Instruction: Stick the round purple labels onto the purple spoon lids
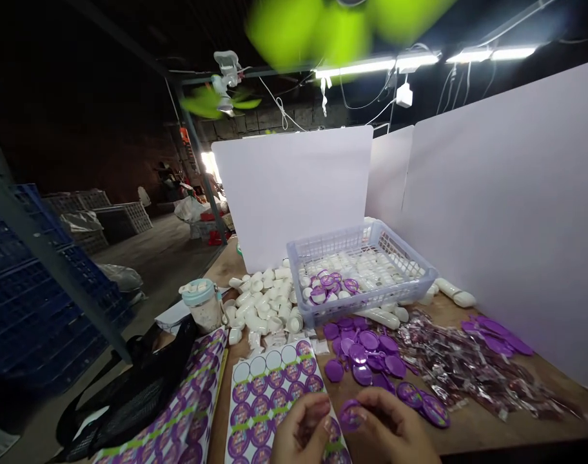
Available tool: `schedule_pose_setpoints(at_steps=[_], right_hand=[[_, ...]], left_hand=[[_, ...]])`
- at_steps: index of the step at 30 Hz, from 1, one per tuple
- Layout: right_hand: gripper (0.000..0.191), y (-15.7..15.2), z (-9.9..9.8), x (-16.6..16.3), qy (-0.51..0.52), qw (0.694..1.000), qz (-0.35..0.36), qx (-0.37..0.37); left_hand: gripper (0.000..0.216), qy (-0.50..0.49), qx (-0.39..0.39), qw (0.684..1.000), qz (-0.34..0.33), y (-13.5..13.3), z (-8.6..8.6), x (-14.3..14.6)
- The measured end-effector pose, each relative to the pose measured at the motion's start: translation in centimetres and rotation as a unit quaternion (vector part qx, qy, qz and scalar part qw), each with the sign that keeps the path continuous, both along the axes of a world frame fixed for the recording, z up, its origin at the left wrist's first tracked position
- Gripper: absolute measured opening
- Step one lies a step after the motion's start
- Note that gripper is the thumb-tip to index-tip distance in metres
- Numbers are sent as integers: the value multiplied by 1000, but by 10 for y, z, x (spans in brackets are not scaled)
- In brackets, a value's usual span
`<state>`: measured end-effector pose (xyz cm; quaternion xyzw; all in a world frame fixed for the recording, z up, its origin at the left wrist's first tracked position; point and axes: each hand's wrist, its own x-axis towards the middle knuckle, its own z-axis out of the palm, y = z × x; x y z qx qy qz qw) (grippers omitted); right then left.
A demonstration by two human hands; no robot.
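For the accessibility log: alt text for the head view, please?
Two bare hands, left hand and right hand, hold a purple disc over a sticker sheet. Beyond lie loose purple discs and a plastic basket.

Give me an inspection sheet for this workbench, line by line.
Surface: wooden table, crowded.
Job's things: purple disc at both hands' fingertips; sticker sheet under the left hand, some stickers gone.
Clutter: basket of white capsules and discs; loose capsules; purple discs; foil packets; jar; black bag.
Hands: left hand and right hand pinch the disc.
Cables: wires hang by the ceiling lights.
Surroundings: white partitions; blue crates.
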<state>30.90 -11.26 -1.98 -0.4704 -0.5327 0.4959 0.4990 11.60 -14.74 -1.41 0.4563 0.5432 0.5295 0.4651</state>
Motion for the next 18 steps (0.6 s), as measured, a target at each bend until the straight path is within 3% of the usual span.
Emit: schedule_pose_setpoints(at_steps=[3, 7, 13, 16, 18], right_hand=[[43, 9, -2, 31, -100, 992, -70, 43], [30, 19, -5, 64, -218, 962, -96, 136], [26, 41, -15, 81, -393, 892, -66, 214], [26, 51, -16, 74, -485, 836, -80, 245], [26, 54, -10, 60, -508, 815, -84, 264]], left_hand=[[51, 199, 5, 979, -34, -3, 2, -16], [61, 433, -2, 900, -56, -4, -5, -32], [49, 559, 35, 828, -16, 17, -15, -46], [49, 584, 7, 812, 5, 36, -11, -51], [49, 582, -7, 813, 13, 49, -7, -51]])
